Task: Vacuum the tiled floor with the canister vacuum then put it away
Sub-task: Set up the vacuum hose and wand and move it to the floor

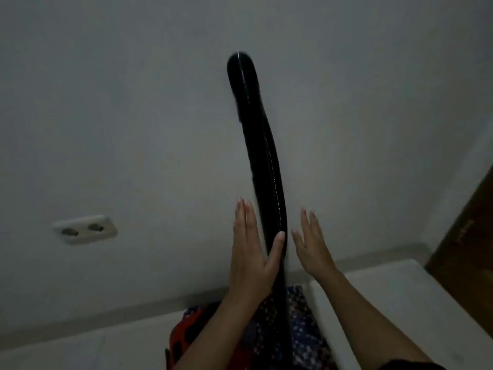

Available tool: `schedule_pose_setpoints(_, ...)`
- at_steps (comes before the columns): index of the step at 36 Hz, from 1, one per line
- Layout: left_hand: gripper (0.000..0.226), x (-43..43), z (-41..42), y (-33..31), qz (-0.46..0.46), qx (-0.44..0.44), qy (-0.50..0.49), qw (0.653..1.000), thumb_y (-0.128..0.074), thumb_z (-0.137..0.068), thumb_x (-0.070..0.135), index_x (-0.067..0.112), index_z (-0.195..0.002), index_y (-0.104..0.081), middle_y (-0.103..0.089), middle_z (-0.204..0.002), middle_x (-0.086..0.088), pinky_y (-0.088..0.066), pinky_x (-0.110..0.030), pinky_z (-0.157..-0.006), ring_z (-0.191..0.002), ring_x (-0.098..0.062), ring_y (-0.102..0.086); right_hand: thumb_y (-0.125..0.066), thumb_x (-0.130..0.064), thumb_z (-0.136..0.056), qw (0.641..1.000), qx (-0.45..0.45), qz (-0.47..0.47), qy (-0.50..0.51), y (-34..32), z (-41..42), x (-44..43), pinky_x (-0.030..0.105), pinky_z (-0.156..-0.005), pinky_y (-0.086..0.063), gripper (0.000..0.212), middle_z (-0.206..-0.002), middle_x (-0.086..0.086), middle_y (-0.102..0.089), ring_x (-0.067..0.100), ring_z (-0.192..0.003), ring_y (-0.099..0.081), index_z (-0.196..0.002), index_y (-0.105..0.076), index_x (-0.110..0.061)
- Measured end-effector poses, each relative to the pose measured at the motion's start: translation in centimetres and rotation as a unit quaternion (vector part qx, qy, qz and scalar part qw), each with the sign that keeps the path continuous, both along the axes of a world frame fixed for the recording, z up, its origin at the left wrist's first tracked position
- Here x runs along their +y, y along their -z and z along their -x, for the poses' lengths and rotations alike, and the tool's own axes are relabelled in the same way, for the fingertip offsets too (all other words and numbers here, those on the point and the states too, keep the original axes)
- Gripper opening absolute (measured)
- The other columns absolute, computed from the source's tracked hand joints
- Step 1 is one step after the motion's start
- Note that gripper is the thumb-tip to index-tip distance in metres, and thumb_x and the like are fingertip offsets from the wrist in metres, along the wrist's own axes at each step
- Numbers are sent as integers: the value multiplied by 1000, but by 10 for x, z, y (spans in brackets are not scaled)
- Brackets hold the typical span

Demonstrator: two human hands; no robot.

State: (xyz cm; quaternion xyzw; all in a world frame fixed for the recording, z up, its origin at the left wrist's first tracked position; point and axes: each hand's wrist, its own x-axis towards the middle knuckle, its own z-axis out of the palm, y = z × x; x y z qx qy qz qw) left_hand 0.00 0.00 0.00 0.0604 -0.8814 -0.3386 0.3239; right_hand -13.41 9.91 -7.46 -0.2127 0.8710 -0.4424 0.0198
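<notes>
My left hand (249,249) lay flat and open, thumb steadying the black hose (262,161) against the wall (133,129); my right hand (310,245) hovered spread beside it, probably guarding against a slip.

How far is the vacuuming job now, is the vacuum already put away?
It looks close to the end. The black hose stands upright against the wall. The left hand steadies it, thumb on it and fingers flat; the right hand is open beside it, apart. Left: let go. Floor cleanliness cannot be judged.
</notes>
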Motion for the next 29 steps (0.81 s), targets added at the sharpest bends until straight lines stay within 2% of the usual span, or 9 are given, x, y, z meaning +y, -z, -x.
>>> schedule_pose_setpoints(7, 71, -12, 34, 62, 56, 118, 29, 991, -32, -97, 45, 38, -146, 19, 11, -159, 11, 0, -9, -115, -147, -2, 5, -31, -42, -100, 995, -3, 89, -47, 95, 51, -49, 29, -115, -6, 62, -160, -4, 10, 10, -147, 5, -150, 6, -37)
schedule_pose_setpoints(10, 72, -16, 43, 80, 91, 127, 49, 987, -38, -98, 34, 23, -150, 10, 3, -161, 4, -4, -6, -114, -147, -1, 0, -31, -44, -99, 989, 8, 133, -60, 115, 66, -62, 33, -119, -7, 63, -161, -4, 6, 12, -148, 4, -150, 4, -37)
schedule_pose_setpoints(14, 70, -16, 43, 90, 76, 94, 65, 990, -33, -95, 39, 28, -147, 12, 5, -161, 8, -4, 6, -104, -144, 8, 2, -26, -94, -63, 963, -35, 260, -60, 125, 69, -75, 37, -120, -16, 107, -157, -11, -12, 8, -146, -11, -151, -11, -35)
schedule_pose_setpoints(16, 69, -17, 44, 92, 69, 93, 73, 991, -33, -95, 40, 33, -146, 12, 4, -161, 10, -6, 6, -103, -144, 8, -1, -32, -96, -59, 948, -57, 308, -51, 127, 72, -82, 45, -115, -31, 106, -153, -5, -30, 16, -139, -34, -148, -24, -39)
schedule_pose_setpoints(18, 69, -18, 46, 93, 58, 91, 82, 991, -37, -98, 34, 32, -147, 12, 0, -161, 9, -9, 6, -103, -142, 12, -4, -38, -86, -67, 951, -49, 306, -22, 120, 67, -84, 50, -107, -39, 94, -146, 5, -38, 26, -129, -45, -146, -30, -36)
schedule_pose_setpoints(21, 73, -20, 47, 92, 60, 90, 94, 990, -41, -100, 24, 36, -146, 14, -9, -160, 4, -15, 6, -102, -137, 18, -11, -38, -57, -74, 954, -10, 300, -2, 113, 68, -82, 51, -103, -41, 76, -138, 15, -40, 35, -124, -46, -145, -31, -29)
schedule_pose_setpoints(23, 74, -22, 46, 93, 64, 102, 100, 988, -42, -99, 18, 34, -146, 13, -19, -155, 4, -19, 5, -102, -130, 24, -19, -43, -56, -79, 953, -6, 304, -21, 115, 69, -79, 49, -104, -42, 73, -129, 8, -41, 28, -120, -49, -146, -30, -30)
schedule_pose_setpoints(25, 73, -24, 44, 95, 53, 114, 94, 988, -43, -99, 13, 33, -146, 10, -30, -143, 4, -25, 5, -98, -119, 28, -28, -54, -37, -91, 956, 23, 292, -27, 120, 67, -76, 48, -102, -44, 59, -120, 3, -41, 24, -116, -51, -145, -30, -34)
schedule_pose_setpoints(29, 75, -32, 38, 101, 4, 119, 62, 991, -43, -98, 14, 34, -147, 9, -37, -128, 14, -31, 2, -95, -111, 22, -40, -56, -18, -93, 940, 77, 331, -34, 125, 50, -65, 40, -101, -46, 57, -119, 2, -46, 13, -107, -53, -142, -33, -37)
